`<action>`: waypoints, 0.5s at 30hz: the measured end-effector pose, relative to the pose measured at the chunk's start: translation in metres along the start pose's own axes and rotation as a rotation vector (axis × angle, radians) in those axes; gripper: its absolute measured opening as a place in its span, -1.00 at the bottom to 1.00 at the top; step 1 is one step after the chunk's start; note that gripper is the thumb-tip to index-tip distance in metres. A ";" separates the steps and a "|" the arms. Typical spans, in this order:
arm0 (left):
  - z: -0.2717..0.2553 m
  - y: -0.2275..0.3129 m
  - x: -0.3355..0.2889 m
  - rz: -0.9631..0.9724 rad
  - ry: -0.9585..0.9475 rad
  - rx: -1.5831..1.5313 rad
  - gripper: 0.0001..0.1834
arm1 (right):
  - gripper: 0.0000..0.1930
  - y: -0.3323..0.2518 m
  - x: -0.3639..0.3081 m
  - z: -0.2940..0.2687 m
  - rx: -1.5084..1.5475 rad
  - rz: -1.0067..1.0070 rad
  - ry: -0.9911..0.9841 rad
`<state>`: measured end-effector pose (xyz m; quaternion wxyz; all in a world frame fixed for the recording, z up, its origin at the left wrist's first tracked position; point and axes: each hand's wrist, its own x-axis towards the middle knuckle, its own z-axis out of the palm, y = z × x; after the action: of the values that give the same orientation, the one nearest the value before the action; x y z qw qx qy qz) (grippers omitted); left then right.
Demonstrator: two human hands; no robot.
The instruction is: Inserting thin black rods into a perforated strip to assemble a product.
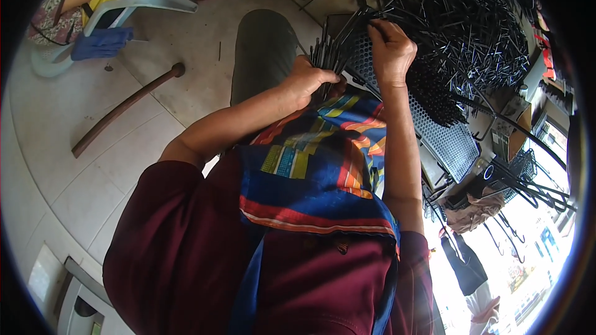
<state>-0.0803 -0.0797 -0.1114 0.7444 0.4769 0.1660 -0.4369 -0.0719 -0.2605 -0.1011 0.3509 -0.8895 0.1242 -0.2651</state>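
My left hand [308, 82] is closed round a bundle of thin black rods [329, 54], which fans upward from its grip above my lap. To the right, my right hand [393, 53] is closed in a pinch, its fingertips close to the upper ends of some of these rods. Whatever sits between those fingertips is too small and dark to make out. Below the right hand lies a grey perforated metal tray [444, 142], with a dense cluster of black rods [434, 93] across it. A colourful patterned apron [347, 155] covers my lap.
A large heap of loose black rods [459, 18] spreads at the far right. On the left floor lies a curved brown wooden stick [127, 111]. Another person sits at upper left by a pale plastic chair [139, 3] with a blue glove [102, 43]. Metal hooks [528, 186] hang at right.
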 end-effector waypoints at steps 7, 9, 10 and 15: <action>-0.003 0.008 -0.004 0.048 -0.132 -0.105 -0.84 | -0.86 -0.023 -0.014 -0.026 0.403 0.617 -0.536; -0.002 0.009 -0.001 0.026 -0.208 -0.031 -0.81 | -0.90 -0.020 -0.025 -0.026 0.497 0.693 -0.540; 0.000 0.008 -0.001 0.024 -0.213 -0.029 -0.81 | -0.93 -0.019 -0.029 -0.027 0.595 0.766 -0.545; 0.002 0.000 -0.002 0.088 -0.192 0.015 -0.80 | -0.97 -0.018 -0.037 -0.030 0.684 0.822 -0.561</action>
<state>-0.0823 -0.0807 -0.1090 0.7716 0.4453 0.0698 -0.4488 -0.1184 -0.2491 -0.0839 0.7102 -0.6412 0.2683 0.1119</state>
